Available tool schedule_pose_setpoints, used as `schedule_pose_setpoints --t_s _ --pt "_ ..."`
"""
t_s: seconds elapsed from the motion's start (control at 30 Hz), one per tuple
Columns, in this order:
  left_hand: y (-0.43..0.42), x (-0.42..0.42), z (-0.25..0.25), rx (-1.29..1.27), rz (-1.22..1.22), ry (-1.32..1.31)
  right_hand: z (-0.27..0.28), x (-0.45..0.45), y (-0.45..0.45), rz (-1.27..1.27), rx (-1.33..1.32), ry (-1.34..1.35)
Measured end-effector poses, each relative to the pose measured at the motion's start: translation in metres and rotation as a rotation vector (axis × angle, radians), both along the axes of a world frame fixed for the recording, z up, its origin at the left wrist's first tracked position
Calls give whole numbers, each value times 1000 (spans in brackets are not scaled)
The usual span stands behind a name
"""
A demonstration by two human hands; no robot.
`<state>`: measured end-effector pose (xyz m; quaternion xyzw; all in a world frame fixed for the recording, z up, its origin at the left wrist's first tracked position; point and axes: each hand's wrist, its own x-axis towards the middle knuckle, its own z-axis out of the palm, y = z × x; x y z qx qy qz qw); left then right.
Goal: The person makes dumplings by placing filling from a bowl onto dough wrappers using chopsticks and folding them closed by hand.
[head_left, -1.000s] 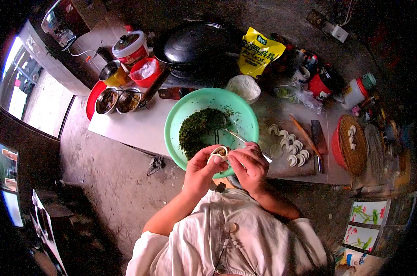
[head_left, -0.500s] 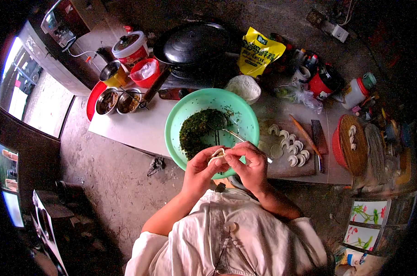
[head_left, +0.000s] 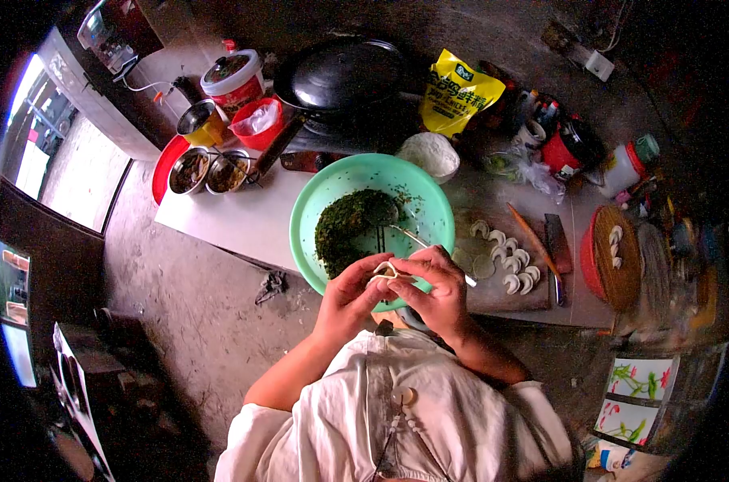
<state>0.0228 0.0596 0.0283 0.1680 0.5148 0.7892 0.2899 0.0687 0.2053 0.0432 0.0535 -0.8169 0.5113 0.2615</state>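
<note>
Between my fingertips is a half-folded dumpling [head_left: 385, 271], its pale wrapper curled round a dark filling that shows in the gap. My left hand [head_left: 351, 291] pinches it from the left. From the other side, my right hand [head_left: 435, 287] presses thumb and fingers to its edge. Both hands are over the near rim of a mint-green bowl [head_left: 304, 217]. Inside it lies chopped green filling [head_left: 344, 225], with a metal spoon [head_left: 412, 235] leaning toward the right rim. To the right, several folded dumplings [head_left: 510, 261] and flat round wrappers [head_left: 483, 267] rest on a board [head_left: 493, 300].
A rolling pin [head_left: 531, 233] and a cleaver [head_left: 557, 249] lie right of the dumplings. Behind the bowl stand a flour bowl [head_left: 428, 157], a yellow seasoning bag [head_left: 458, 96] and a lidded wok [head_left: 340, 76]. Two metal bowls [head_left: 189, 171] sit at the left.
My fingers have shifted slightly on the wrapper, and its opening is turned a little more toward me. The view has moved slightly; other things stay where they were.
</note>
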Motion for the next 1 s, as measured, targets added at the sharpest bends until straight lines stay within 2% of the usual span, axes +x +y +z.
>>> schedule_pose_setpoints --t_s 0.13,0.3,0.5,0.63,0.8,0.93,1.0 --pt "-1 1 4 -7 -20 -11 -6 -2 2 -21 68 76" --pt "-2 2 4 59 -82 -53 -10 -3 6 -67 312 285" --pt "-7 1 5 15 -119 20 4 -1 1 -19 179 106" --pt "-9 2 7 -16 -150 77 -6 -1 3 1 196 153" --pt "-11 4 3 -32 -221 154 -1 -2 7 -10 397 231" --pt "-11 7 2 -62 -230 199 0 -1 3 15 378 183" --pt "-10 9 -1 3 -233 146 -7 1 4 68 330 132"
